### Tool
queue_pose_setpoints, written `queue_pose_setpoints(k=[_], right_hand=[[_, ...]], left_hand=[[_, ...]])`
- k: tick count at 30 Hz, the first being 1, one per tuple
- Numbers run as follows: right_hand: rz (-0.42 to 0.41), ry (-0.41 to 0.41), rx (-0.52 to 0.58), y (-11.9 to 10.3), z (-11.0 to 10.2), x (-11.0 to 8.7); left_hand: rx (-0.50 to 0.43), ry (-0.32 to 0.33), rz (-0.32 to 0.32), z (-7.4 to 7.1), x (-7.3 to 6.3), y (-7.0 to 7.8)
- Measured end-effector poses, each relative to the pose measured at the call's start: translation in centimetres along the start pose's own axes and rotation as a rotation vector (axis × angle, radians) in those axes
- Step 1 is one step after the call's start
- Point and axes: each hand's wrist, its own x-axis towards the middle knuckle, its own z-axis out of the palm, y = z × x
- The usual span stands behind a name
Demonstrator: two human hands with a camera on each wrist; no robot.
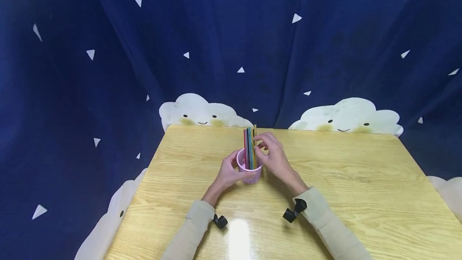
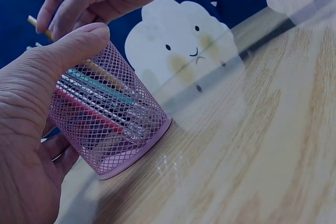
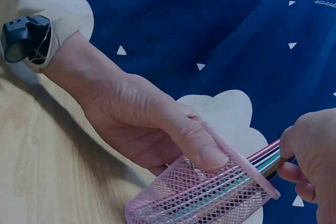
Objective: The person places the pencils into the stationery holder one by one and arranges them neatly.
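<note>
My left hand (image 1: 229, 171) grips a pink mesh pen cup (image 2: 113, 145), its thumb along the near side by the rim and its fingers round the other side. The cup is upright on the wooden table. A bundle of thin pencils (image 1: 248, 147) in red, black, teal and yellow leans inside, their clear, shiny ends at the bottom. At the bundle's right side, my right hand (image 1: 276, 157) pinches a yellow pencil (image 2: 32, 20), which rises above the others. Part of that pencil is hidden behind the fingers in the right wrist view.
The light wooden table (image 1: 343, 179) spreads out on both sides of the cup. Behind its far edge hangs a dark blue curtain (image 1: 223, 31) with white triangles and smiling clouds. Small black cameras (image 1: 295, 210) are strapped at both wrists.
</note>
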Motion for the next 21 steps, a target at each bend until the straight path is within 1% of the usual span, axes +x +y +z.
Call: queue_pose_setpoints(k=[7,12,15,17,21], right_hand=[[0.034,-0.037,-0.064,0.1,0.6,-0.6],[0.039,-0.022,-0.081,-0.1,0.8,-0.6],[0.046,-0.014,-0.095,-0.2,0.8,-0.8],[0.054,0.004,-0.102,-0.3,0.7,-1.2],[0.071,0.079,-0.108,0.0,0.0,-2.2]], left_hand=[[0.011,0.002,-0.006,0.0,-0.4,-0.2],[0.006,-0.007,0.016,-0.1,-0.3,-0.2],[0.011,-0.007,0.012,-0.1,-0.3,-0.3],[0.017,-0.004,0.007,0.0,-0.4,-0.2],[0.031,-0.003,0.002,0.1,-0.4,-0.2]])
